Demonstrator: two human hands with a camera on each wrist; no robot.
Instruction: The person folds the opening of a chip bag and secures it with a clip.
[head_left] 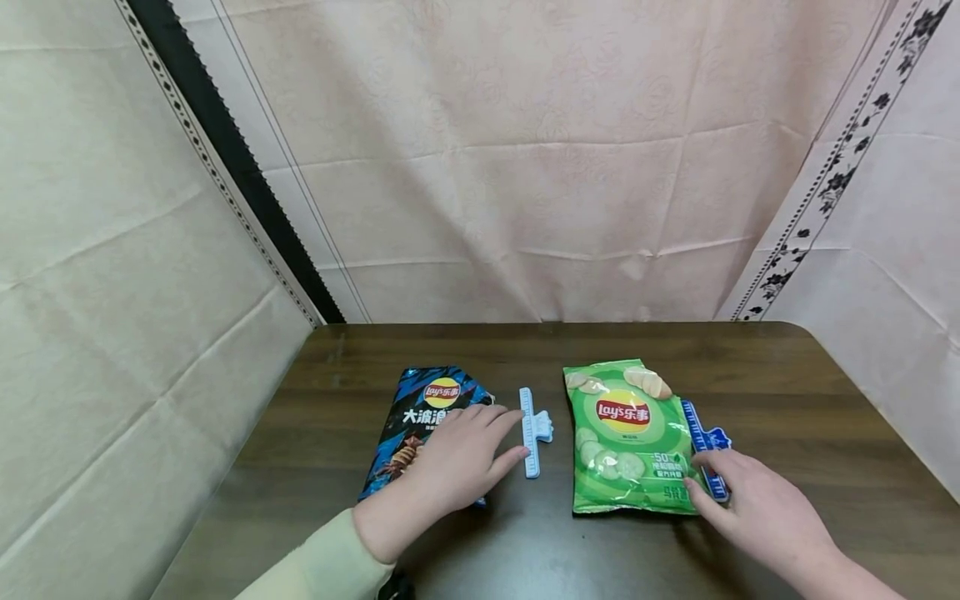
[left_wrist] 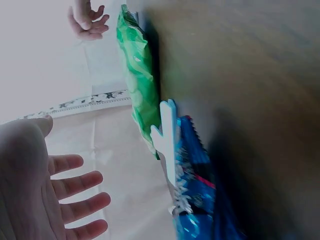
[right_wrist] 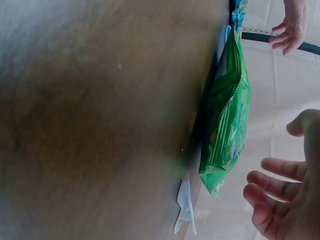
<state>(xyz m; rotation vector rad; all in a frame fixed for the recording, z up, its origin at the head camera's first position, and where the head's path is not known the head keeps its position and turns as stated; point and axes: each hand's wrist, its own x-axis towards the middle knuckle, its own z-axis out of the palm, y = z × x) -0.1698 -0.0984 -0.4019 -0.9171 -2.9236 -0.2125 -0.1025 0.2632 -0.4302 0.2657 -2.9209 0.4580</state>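
My left hand (head_left: 457, 450) hovers over a black and blue bag of Lay's chips (head_left: 442, 392), its fingers spread and holding nothing. In the left wrist view this hand (left_wrist: 30, 185) is raised above the table, apart from the bag. Just right of its fingertips lies a light blue bag clip (head_left: 528, 442). A green bag of Lay's chips (head_left: 622, 450) lies to the right of that clip. My right hand (head_left: 765, 504) is over the lower right edge of the green bag, beside a dark blue bag clip (head_left: 697, 429). Its fingers (right_wrist: 277, 185) are loosely bent, with nothing in them.
The bags and clips lie in a row on a dark brown wooden table (head_left: 517, 550). Pale cloth (head_left: 510, 208) hangs behind the table and at both sides. A small black object (head_left: 396, 586) shows under the left sleeve at the near edge.
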